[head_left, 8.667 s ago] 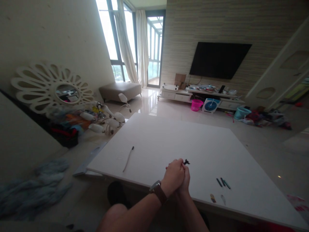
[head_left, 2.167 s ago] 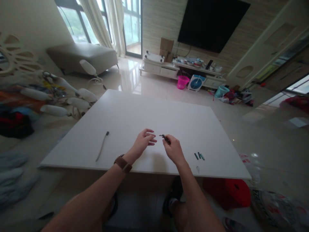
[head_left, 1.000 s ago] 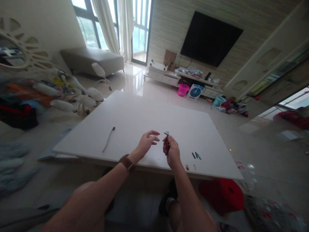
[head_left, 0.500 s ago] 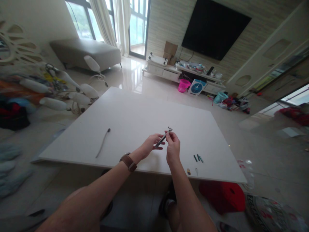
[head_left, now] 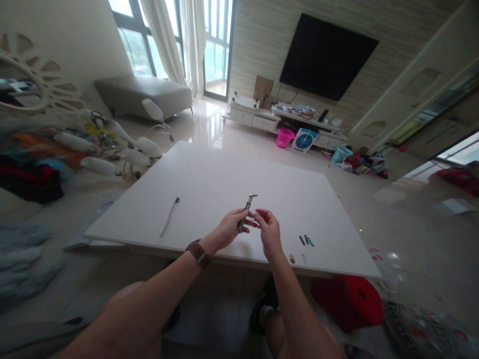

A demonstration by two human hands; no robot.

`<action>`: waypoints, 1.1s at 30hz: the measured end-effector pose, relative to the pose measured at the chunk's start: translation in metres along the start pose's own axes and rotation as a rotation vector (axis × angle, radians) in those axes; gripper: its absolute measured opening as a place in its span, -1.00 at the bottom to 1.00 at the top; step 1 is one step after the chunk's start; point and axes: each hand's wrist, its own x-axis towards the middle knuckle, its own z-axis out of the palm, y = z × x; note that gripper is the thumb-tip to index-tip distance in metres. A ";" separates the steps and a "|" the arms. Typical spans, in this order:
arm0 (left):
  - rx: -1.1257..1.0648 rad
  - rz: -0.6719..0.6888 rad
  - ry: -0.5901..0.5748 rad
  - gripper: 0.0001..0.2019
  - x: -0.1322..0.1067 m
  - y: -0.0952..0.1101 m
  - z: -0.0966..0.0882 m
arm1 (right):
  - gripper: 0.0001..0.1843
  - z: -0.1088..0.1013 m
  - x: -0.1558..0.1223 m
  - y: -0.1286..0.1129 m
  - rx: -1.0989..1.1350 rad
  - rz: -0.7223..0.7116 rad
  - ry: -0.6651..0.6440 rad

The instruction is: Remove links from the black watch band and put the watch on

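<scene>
My left hand (head_left: 231, 227), with a brown watch strap at its wrist, is closed around the lower part of a slim silver-and-black razor-like tool (head_left: 247, 205). The tool tilts upward, its small bent metal head pointing right. Close beside it, my right hand (head_left: 268, 230) has thumb and forefinger drawn together near the left fingertips; whatever may be between them is too small to make out. Both hands are above the near part of the white table (head_left: 209, 174). Several short dark green cylinders, perhaps batteries (head_left: 306, 240), lie right of my right hand.
A thin grey stick with a black tip (head_left: 170, 217) lies on the left of the table. Near the front edge are a small yellowish piece (head_left: 292, 259) and a clear piece (head_left: 304, 259). A red stool (head_left: 348, 301) stands below the right front edge.
My right fingers have come off the tool's head end. The tool now stands steeper in my left hand and has moved slightly left. The camera view has shifted a little.
</scene>
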 end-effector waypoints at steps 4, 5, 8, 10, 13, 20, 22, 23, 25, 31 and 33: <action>-0.014 0.025 0.004 -0.81 0.002 -0.001 0.000 | -0.67 0.000 -0.003 -0.005 0.004 0.006 -0.036; -0.007 0.030 0.007 -0.80 0.004 -0.001 -0.001 | -0.68 0.001 -0.002 -0.006 -0.003 0.000 -0.034; 0.011 0.033 0.016 -0.76 0.010 -0.002 -0.003 | -0.71 0.002 0.002 -0.008 -0.033 -0.013 -0.023; 0.019 0.030 0.018 -0.75 0.015 -0.002 -0.004 | -0.71 0.002 0.006 -0.007 -0.059 -0.013 -0.011; 0.031 0.024 0.006 -0.73 0.022 -0.002 -0.005 | -0.69 0.003 0.012 -0.005 -0.097 -0.017 -0.007; 0.042 0.012 -0.004 -0.71 0.030 -0.006 -0.007 | -0.73 0.004 0.016 -0.007 -0.149 -0.059 -0.048; 0.043 0.012 -0.003 -0.71 0.030 -0.007 -0.007 | -0.74 0.004 0.014 -0.009 -0.169 -0.070 -0.045; 0.046 0.013 -0.004 -0.71 0.029 -0.007 -0.007 | -0.74 0.004 0.013 -0.010 -0.179 -0.077 -0.043; 0.055 0.016 -0.006 -0.71 0.025 -0.006 -0.006 | -0.75 0.003 0.009 -0.012 -0.205 -0.091 -0.040; 0.100 0.018 -0.004 -0.71 0.014 -0.008 -0.005 | -0.82 0.001 -0.005 -0.019 -0.337 -0.173 -0.015; 0.115 0.015 0.002 -0.71 0.012 -0.009 -0.005 | -0.81 -0.001 -0.009 -0.017 -0.364 -0.184 -0.012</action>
